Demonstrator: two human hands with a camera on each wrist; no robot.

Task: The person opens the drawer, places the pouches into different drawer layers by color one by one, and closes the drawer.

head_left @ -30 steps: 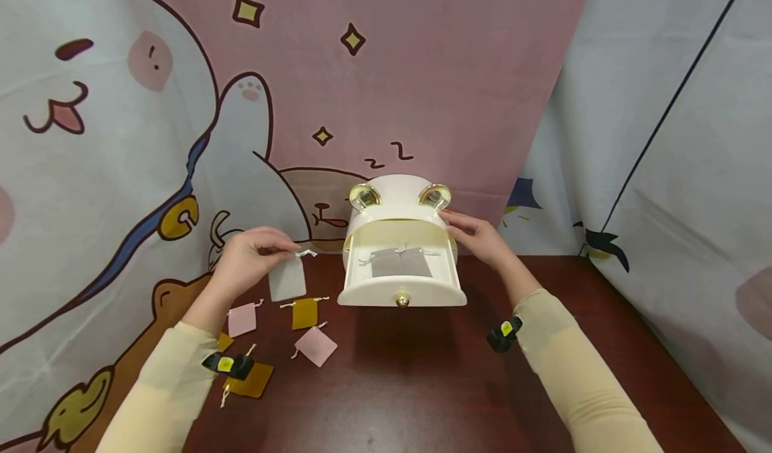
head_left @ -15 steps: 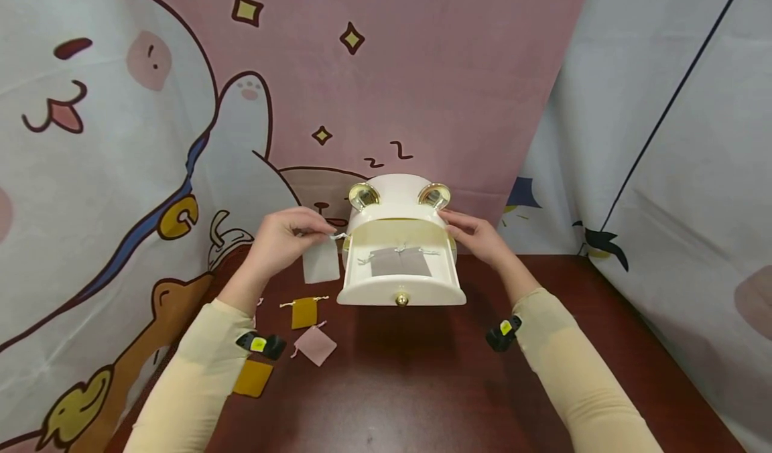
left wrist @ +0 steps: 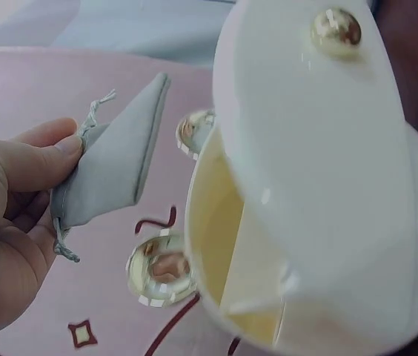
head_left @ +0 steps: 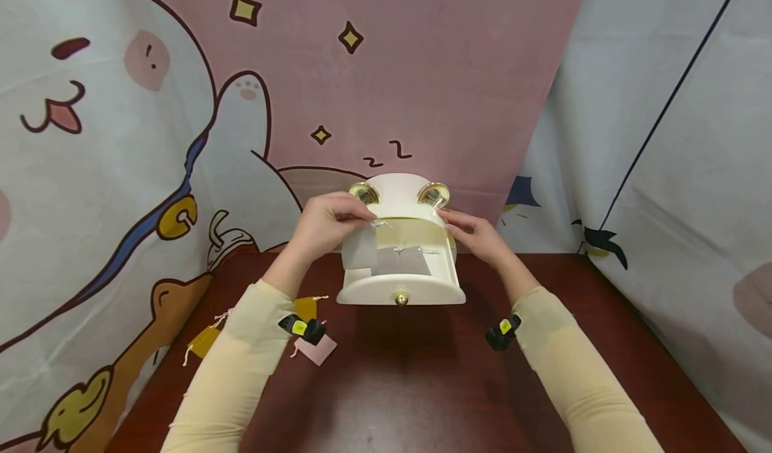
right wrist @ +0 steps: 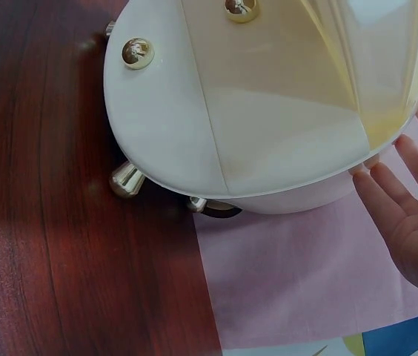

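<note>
A small grey drawstring pouch [head_left: 360,246] hangs from my left hand [head_left: 326,222], pinched near its corded top between thumb and fingers. It is over the left part of a pulled-out drawer [head_left: 374,291] in a white frog-like box [head_left: 401,195] with gold-rimmed eyes. Inside the drawer lie grey pouches [head_left: 401,264], partly covered by the held one. In the left wrist view, the pouch [left wrist: 116,163] is tilted, apart from the box. My right hand [head_left: 479,238] touches the box's right side; in the right wrist view, its fingers [right wrist: 383,196] are extended along the rim.
On the dark red wooden table [head_left: 386,406], a mustard pouch [head_left: 306,308], a pink pouch [head_left: 316,350] and another mustard pouch [head_left: 204,341] lie left of the box, partly behind the left sleeve [head_left: 232,372]. A printed cloth [head_left: 470,71] stands close behind the box.
My left hand has carried the grey pouch rightward and slightly up, from beside the box to over the drawer. The right hand stays at the box's side.
</note>
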